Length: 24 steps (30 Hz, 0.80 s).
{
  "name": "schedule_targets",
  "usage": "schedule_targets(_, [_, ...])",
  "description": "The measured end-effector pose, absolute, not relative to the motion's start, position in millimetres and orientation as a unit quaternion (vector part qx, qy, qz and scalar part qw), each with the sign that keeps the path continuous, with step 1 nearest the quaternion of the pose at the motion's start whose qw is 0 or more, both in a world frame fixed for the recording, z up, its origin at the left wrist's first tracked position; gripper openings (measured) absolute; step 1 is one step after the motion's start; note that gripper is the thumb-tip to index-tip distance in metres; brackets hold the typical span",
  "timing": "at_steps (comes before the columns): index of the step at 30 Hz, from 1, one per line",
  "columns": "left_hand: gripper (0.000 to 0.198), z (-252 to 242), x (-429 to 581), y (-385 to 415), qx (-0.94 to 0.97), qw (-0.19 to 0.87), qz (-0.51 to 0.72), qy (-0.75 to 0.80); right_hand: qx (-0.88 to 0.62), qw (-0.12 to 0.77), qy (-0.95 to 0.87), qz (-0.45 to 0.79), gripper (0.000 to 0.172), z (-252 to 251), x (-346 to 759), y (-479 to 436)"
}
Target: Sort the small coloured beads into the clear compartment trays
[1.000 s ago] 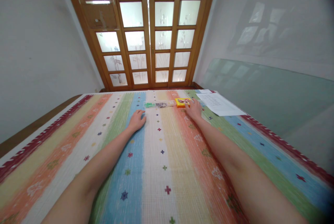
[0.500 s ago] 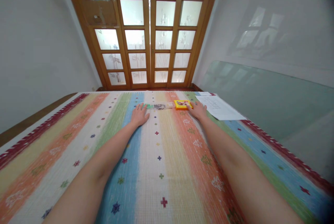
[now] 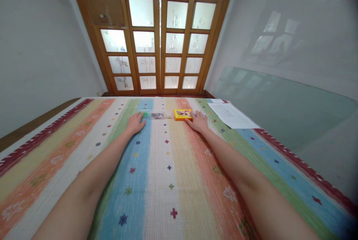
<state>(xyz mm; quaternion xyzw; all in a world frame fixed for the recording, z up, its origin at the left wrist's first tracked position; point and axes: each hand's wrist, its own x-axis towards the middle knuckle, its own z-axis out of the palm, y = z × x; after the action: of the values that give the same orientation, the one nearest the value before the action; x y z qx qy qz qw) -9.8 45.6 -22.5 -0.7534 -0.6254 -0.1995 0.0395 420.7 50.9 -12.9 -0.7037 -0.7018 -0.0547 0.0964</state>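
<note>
Lying in a row across the far part of the table are a clear plastic pack [image 3: 157,116] with dark contents and a green left end, and a yellow box [image 3: 182,114] with printing on it. My left hand [image 3: 135,122] rests palm down at the pack's green end, fingers stretched out and touching or very near it. Against the box's right side lies my right hand [image 3: 199,121], its fingers spread and its thumb at the front corner. Neither hand is wrapped round anything. The pack's right end meets the box or lies just beside it.
A striped tablecloth [image 3: 159,180] covers the table. White paper sheets [image 3: 231,115] lie beyond my right hand near the right edge. Behind the table stand wooden doors with frosted panes [image 3: 147,42]. A glass panel [image 3: 282,102] leans along the right wall.
Both hands have moved left across the cloth. The clear pack and the yellow box have shifted left with them, still in a row.
</note>
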Motion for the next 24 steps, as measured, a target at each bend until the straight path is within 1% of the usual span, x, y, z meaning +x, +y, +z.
schedule_targets(3, [0.055,-21,-46,44,-0.752,0.034,-0.210,-0.624,-0.675,0.109,-0.726,-0.068,0.080,-11,388,42])
schedule_targets(9, [0.055,-11,-96,29,-0.721,0.020,-0.236,-0.651,-0.625,0.190,-0.752,-0.090,0.065,-12,327,26])
schedule_targets(12, [0.056,-7,-101,22,-0.710,0.023,-0.233,-0.664,-0.589,0.209,-0.775,-0.090,0.058,-8,321,22])
schedule_targets(15, [0.056,-6,-96,18,-0.703,0.049,-0.244,-0.666,-0.577,0.192,-0.792,-0.065,0.055,-1,341,24])
schedule_targets(19, [0.054,-7,-77,14,-0.707,0.086,-0.276,-0.645,-0.593,0.152,-0.790,-0.039,0.063,5,382,36])
schedule_targets(21, [0.051,-6,-62,13,-0.730,0.082,-0.281,-0.618,-0.604,0.138,-0.785,-0.016,0.065,4,394,42])
schedule_targets(24, [0.049,-3,-35,12,-0.766,0.058,-0.283,-0.575,-0.613,0.134,-0.779,-0.004,0.063,4,398,44])
